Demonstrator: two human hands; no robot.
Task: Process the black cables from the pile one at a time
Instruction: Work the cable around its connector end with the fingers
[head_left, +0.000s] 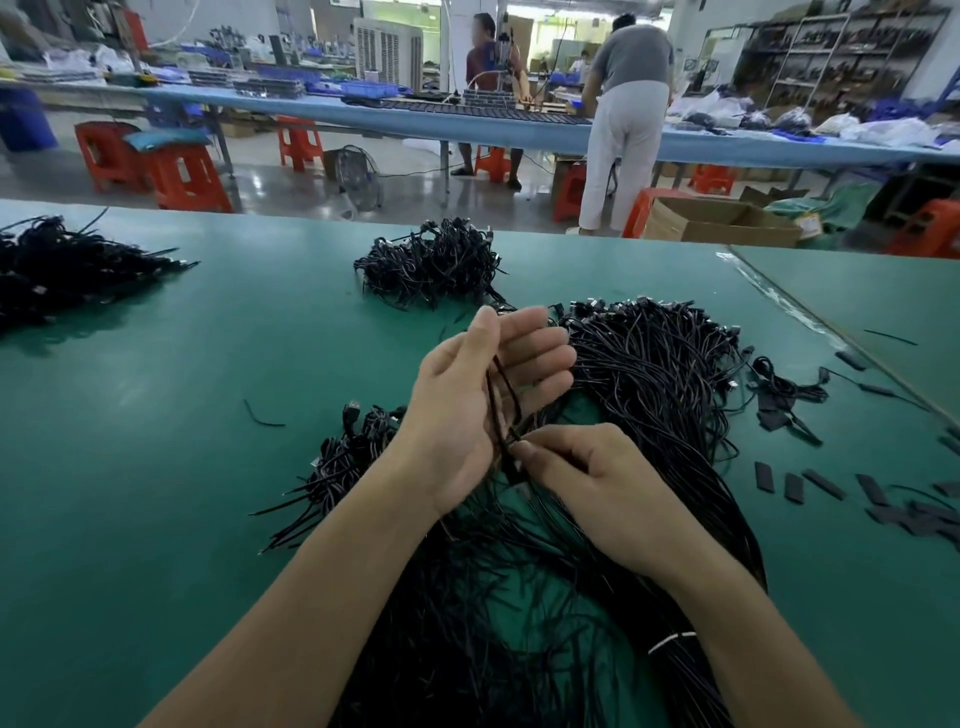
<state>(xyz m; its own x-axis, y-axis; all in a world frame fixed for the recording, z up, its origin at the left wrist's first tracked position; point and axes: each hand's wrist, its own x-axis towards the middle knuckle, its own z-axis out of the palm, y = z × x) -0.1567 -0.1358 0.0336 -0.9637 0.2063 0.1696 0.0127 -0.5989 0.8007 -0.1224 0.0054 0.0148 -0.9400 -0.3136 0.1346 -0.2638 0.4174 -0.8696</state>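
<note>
1. I see my left hand (467, 405) raised above the middle of the green surface (182, 389), palm turned toward the right. Its fingers (540, 343) are nearly straight and only lightly spread.
2. A single black cable (501, 395) lies as a narrow loop against that palm, running from the base of the thumb down toward the wrist.
3. My right hand (587, 467) sits just below and beside the left one. Its thumb and forefinger are pressed together, pinching the lower end of the cable, and its other fingers are curled under.
4. Both hands hover over the big pile (665, 374) of black cables, which stretches from the near edge up toward the right half of the surface. The plug ends are bunched at the far end of the pile.
5. A white tie (670, 642) wraps part of that pile close to the near edge.
6. A small bundle (348, 457) of cables lies just left of my left wrist.
7. Another heap (431, 265) sits near the far edge, and a third heap (62, 265) is at the far left corner.
8. Short black sleeve pieces (795, 486) are scattered toward the right edge, and one stray bit of wire (262, 415) lies left of centre.
9. Beyond the far edge, two people stand at a long blue bench (363, 111), with orange stools (187, 176) on the floor.
</note>
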